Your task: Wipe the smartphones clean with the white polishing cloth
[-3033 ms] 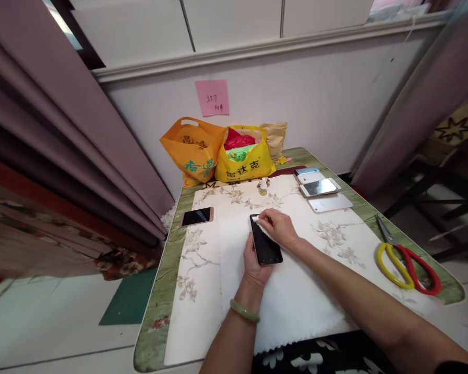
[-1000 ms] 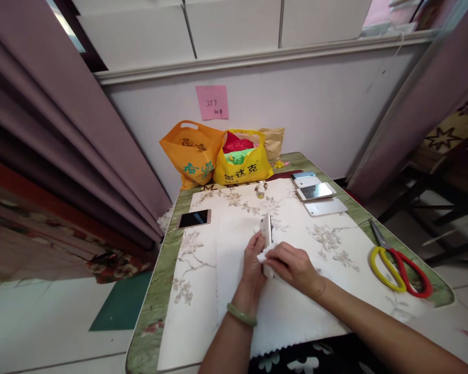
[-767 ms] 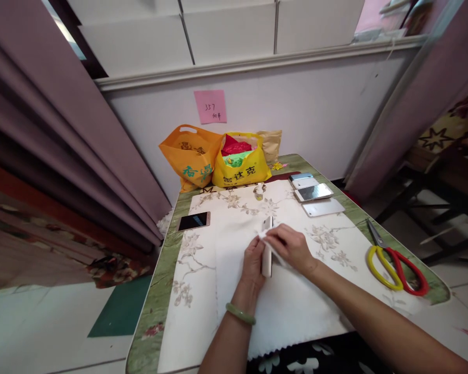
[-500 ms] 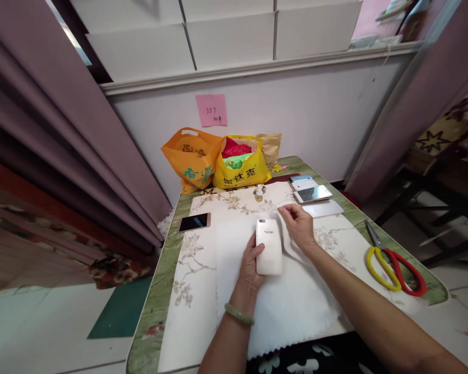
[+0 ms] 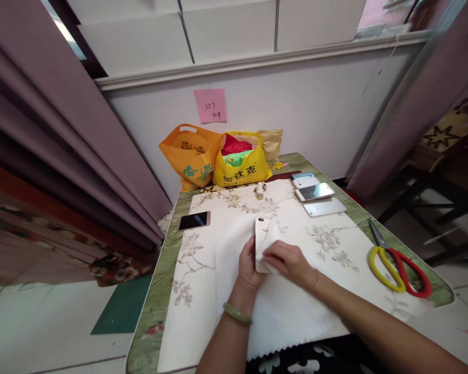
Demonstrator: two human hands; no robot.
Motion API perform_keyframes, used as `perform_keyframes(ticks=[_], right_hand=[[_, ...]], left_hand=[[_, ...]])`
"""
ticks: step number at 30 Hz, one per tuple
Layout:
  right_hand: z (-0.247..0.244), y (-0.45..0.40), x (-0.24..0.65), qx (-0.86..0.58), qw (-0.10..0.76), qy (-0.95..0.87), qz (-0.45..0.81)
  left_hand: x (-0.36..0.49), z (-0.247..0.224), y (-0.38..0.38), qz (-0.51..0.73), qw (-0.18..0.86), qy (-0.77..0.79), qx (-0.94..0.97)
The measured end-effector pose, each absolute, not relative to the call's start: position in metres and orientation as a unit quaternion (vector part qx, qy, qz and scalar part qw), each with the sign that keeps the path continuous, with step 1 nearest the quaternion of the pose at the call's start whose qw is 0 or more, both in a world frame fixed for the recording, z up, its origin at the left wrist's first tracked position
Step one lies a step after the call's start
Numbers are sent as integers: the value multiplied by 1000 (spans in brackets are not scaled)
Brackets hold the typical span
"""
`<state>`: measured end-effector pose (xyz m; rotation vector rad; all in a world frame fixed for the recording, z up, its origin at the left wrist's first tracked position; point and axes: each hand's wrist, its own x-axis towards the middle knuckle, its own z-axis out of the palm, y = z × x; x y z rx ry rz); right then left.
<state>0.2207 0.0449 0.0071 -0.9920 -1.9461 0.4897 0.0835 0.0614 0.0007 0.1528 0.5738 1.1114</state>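
Note:
A white smartphone lies back side up over a white cloth with a scalloped edge. My left hand grips the phone along its left side; a green bangle circles that wrist. My right hand pinches the cloth's far right corner and holds it folded across the phone's back. The fold hides most of the phone and part of its lettering.
Red and yellow scissors lie at the right edge. Several phones rest at the back right, and a dark-screened phone at the left. A small bottle stands behind the cloth. An orange bag and a yellow bag stand at the back.
My right hand has moved left and toward me, bringing the cloth's corner over the phone's back. My left hand still holds the phone in nearly the same place.

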Motion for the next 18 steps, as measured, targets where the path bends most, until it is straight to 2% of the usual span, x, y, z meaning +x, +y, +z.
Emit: perform_keyframes(ticks=[3, 10, 14, 18], right_hand=[[3, 50, 212, -355, 372, -844, 151], [16, 106, 211, -577, 443, -682, 73], [19, 118, 225, -631, 523, -545, 175], [23, 119, 236, -560, 607, -487, 285]], left_hand=[[82, -2, 63, 501, 818, 275, 62], [86, -1, 61, 472, 836, 271, 76], [84, 1, 56, 471, 839, 257, 89], [85, -1, 53, 476, 828, 272, 119]])
